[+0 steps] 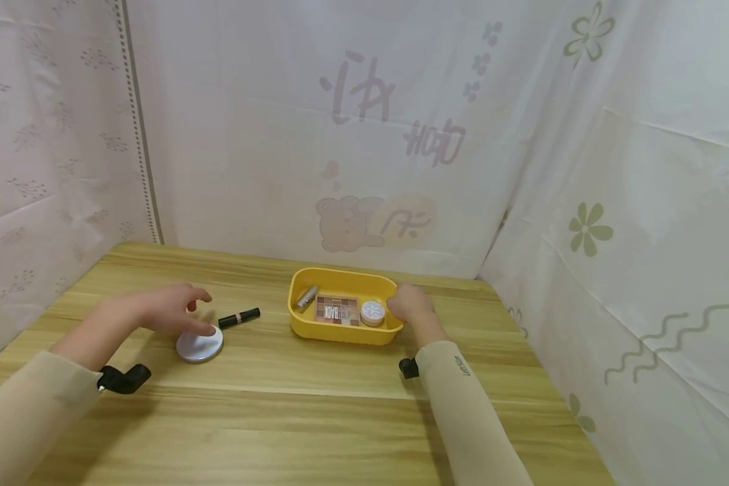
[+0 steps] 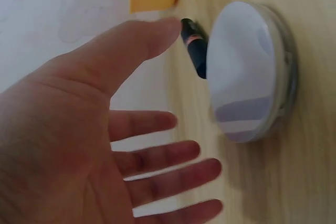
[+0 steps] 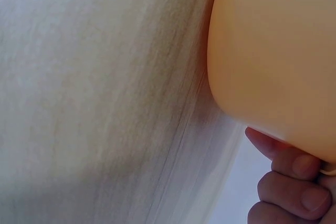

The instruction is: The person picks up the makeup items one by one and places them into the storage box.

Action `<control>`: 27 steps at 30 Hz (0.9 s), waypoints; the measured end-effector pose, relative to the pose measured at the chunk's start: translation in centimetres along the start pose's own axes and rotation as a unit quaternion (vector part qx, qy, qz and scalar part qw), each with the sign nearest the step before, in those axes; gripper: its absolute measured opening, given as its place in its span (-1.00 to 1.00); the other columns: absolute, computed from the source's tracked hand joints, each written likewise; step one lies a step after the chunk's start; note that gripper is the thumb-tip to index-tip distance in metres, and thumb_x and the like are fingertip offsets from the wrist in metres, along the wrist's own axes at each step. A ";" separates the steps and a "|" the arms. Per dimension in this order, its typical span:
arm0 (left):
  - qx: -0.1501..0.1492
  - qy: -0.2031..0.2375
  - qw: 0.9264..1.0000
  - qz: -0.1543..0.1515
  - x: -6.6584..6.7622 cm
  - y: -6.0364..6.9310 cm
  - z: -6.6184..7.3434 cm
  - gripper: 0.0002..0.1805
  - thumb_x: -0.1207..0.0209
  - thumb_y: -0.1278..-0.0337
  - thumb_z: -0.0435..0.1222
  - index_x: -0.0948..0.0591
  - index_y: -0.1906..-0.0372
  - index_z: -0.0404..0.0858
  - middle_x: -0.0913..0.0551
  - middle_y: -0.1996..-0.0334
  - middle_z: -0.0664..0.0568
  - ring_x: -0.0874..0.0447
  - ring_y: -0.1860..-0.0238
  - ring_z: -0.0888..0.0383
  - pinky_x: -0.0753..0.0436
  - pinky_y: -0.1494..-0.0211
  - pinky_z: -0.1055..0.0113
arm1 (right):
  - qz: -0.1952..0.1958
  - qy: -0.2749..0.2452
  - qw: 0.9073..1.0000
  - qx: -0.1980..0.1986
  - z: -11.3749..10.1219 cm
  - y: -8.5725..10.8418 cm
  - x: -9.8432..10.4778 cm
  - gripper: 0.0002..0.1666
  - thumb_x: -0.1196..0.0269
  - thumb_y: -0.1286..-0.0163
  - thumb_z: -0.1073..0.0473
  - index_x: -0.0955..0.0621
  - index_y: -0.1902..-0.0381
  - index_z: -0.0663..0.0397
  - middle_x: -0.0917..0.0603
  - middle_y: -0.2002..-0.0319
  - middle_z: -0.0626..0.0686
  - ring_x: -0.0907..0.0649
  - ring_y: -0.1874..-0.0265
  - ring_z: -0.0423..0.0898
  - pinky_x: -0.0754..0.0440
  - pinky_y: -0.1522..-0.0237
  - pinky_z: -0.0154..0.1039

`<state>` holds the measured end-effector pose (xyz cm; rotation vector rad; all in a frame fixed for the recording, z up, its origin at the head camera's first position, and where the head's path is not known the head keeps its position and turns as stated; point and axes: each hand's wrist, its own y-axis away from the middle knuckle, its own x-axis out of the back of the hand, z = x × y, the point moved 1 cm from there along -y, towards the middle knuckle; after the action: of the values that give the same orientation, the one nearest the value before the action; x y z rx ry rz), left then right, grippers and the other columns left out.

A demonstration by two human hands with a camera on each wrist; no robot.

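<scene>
My left hand (image 1: pixel 173 310) hovers over a shiny, round white compact (image 1: pixel 200 345) on the table, its fingers spread and holding nothing. In the left wrist view a gap shows between the fingers and the compact (image 2: pixel 244 72). Just beyond lies a black lipstick tube (image 1: pixel 239 318) with a pinkish band. My right hand (image 1: pixel 410 305) grips the right end of a yellow basket (image 1: pixel 340 332), fingers curled at its wall (image 3: pixel 273 51) in the right wrist view. Inside the basket are an eyeshadow palette (image 1: pixel 337 310), a small round case (image 1: pixel 373 312) with a patterned lid and a silvery tube (image 1: pixel 307 298).
Everything stands on a wood-grain table (image 1: pixel 267 432). Printed curtains (image 1: pixel 249 155) hang behind the table and along both sides. The basket sits towards the back edge, right of the compact and lipstick.
</scene>
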<state>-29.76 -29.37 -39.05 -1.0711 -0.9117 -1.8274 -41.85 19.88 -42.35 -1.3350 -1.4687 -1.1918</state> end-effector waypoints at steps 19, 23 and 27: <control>0.020 0.007 0.999 -0.024 -2.2 0.8 0.2 -0.14 -0.74 0.22 0.04 -0.59 -0.12 -0.36 -0.61 0.06 -0.18 -0.59 0.10 -0.03 -0.62 0.04 0.11 | 0.010 0.000 1.000 -0.001 -0.6 1.0 0.3 -0.49 -0.08 -0.51 0.09 -0.69 -0.25 0.19 -0.75 -0.07 0.18 -0.66 0.05 0.11 -0.67 -0.03 0.04; 0.020 -0.001 1.000 -0.023 -2.2 0.8 0.5 -0.19 -0.73 0.19 0.00 -0.59 -0.07 -0.37 -0.60 0.09 -0.15 -0.56 0.12 -0.01 -0.61 0.03 0.12 | 0.007 0.001 1.000 -0.001 -0.5 1.0 0.3 -0.40 -0.06 -0.54 0.09 -0.63 -0.43 0.17 -0.74 -0.21 0.19 -0.66 -0.01 0.12 -0.66 -0.07 0.03; 0.014 0.002 1.000 -0.022 -2.3 0.8 0.6 -0.27 -0.70 0.15 -0.03 -0.60 -0.02 -0.35 -0.62 0.12 -0.10 -0.55 0.15 0.03 -0.59 0.06 0.16 | 0.007 0.001 1.000 -0.002 -0.6 1.0 0.3 -0.36 -0.05 -0.55 0.08 -0.58 -0.50 0.16 -0.73 -0.25 0.19 -0.65 -0.03 0.12 -0.65 -0.07 0.02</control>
<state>-28.12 -28.52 -40.80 -1.0370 -0.9626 -1.8454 -40.89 19.39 -41.80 -1.3446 -1.4535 -1.1865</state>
